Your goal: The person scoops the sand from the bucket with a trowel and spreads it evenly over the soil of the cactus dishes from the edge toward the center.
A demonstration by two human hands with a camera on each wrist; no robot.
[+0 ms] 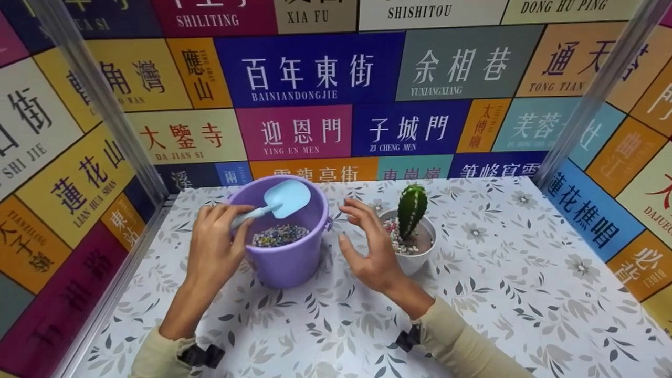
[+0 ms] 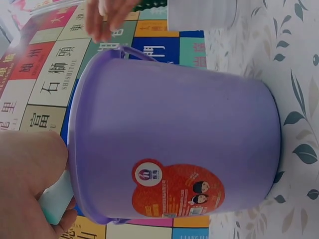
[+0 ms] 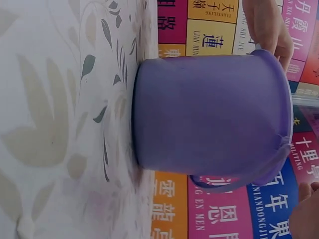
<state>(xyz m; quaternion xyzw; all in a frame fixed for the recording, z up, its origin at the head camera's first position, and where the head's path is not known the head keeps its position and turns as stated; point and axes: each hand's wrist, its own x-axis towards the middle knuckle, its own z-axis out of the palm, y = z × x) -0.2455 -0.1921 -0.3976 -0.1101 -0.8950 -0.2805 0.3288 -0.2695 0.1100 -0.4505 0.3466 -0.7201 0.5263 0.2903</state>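
Note:
A purple bucket (image 1: pixel 286 247) (image 2: pixel 174 144) (image 3: pixel 209 117) with coloured pebbles (image 1: pixel 278 235) in it stands on the floral table (image 1: pixel 504 294). My left hand (image 1: pixel 215 247) grips the handle of a light blue shovel (image 1: pixel 283 199) held over the bucket's mouth; the handle end (image 2: pixel 55 199) shows in the left wrist view. My right hand (image 1: pixel 367 247) hovers open between the bucket and a white pot (image 1: pixel 417 260) holding a green cactus (image 1: pixel 411 209), touching neither.
Colourful sign-printed walls (image 1: pixel 315 68) close in the table at the back and both sides, with metal posts (image 1: pixel 100 100) at the corners. A red sticker (image 2: pixel 177 191) marks the bucket's side.

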